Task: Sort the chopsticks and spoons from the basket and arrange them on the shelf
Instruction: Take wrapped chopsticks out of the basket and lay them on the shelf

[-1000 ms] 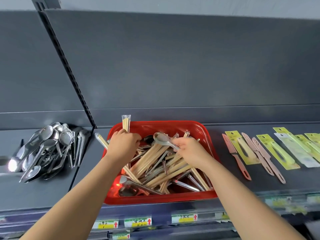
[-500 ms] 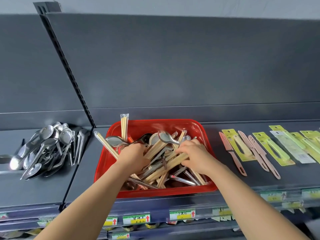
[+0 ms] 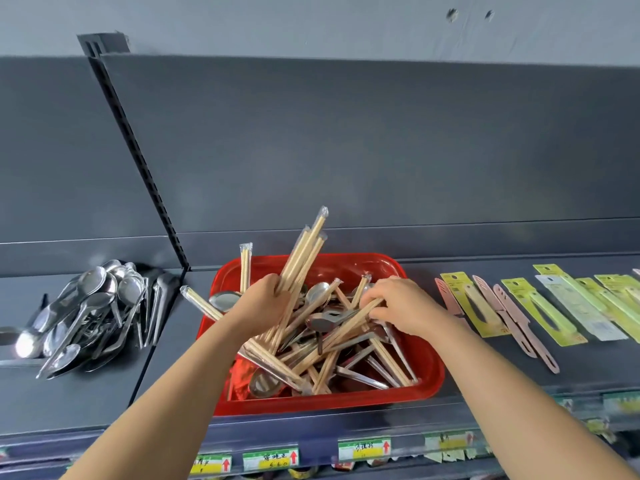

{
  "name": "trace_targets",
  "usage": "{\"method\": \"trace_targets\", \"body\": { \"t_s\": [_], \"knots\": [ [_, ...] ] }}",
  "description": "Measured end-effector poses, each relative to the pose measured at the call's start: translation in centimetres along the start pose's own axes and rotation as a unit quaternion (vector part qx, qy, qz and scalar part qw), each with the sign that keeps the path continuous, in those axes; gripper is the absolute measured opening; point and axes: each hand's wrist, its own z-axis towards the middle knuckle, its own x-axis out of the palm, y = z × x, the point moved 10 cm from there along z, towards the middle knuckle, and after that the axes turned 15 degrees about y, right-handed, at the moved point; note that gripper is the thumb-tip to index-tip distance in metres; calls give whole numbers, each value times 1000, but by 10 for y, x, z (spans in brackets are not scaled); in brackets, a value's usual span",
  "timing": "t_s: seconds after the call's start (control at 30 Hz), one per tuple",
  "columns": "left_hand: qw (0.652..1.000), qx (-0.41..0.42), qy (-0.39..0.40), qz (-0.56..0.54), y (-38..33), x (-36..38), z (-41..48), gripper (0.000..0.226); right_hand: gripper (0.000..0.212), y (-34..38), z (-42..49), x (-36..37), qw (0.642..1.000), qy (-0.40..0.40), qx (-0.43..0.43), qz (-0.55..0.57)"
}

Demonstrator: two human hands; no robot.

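A red basket (image 3: 311, 403) sits on the dark shelf (image 3: 86, 403), filled with a tangled heap (image 3: 346, 344) of wrapped chopsticks and metal spoons. The left hand (image 3: 263, 303) grips a bundle of chopsticks (image 3: 304, 251) lifted clear of the heap, its tips tilted up and to the right. The right hand (image 3: 398, 306) reaches into the basket, fingers curled on a chopstick pair (image 3: 349, 323) that lies on the heap. Left of the basket lies a pile of spoons (image 3: 93, 313) - well apart from it. To the right, yellow-green carded packs (image 3: 478, 306) and pink knives (image 3: 512, 320) lie in a row - price labels (image 3: 363, 448) line the shelf's front edge.
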Motion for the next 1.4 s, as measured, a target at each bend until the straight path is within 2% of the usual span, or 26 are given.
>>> {"method": "trace_targets", "body": {
  "t_s": [0.17,0.33,0.53,0.63,0.7,0.8,0.87,1.0,1.1,1.17,1.23,1.4],
  "knots": [
    [992,64,-54,-100,-23,-20,-4,18,25,-13,-8,-34,999,-23,30,-3],
    [971,111,-95,-191,-40,-34,2,23,21,-30,-21,-58,998,-10,60,-23],
    [973,107,-91,-185,-48,-37,10,29,21,-49,-44,-85,993,-39,100,43],
    [968,109,-86,-211,-46,-33,7,34,21,-57,-51,-83,987,-32,160,7],
    [974,91,-82,-189,-41,-27,3,40,23,-58,-52,-70,983,-25,180,14],
    [986,43,-75,-140,-25,-11,-5,39,25,-49,-46,-30,977,-2,156,146],
    [990,13,-53,-134,-12,2,-7,35,24,-38,-40,-5,971,26,140,194],
    [995,-48,-26,-84,13,14,-8,29,18,-18,-23,17,979,69,117,149],
    [996,-83,-24,-2,20,14,-6,30,17,-12,-11,30,971,89,118,191],
    [995,-93,-27,8,23,14,-3,30,14,-11,-4,36,967,92,123,204],
    [995,-101,-26,6,25,14,1,29,12,-13,1,38,966,83,125,212],
    [995,-104,-12,-2,29,17,10,23,11,-37,7,11,964,-28,168,204]
  ]
}}
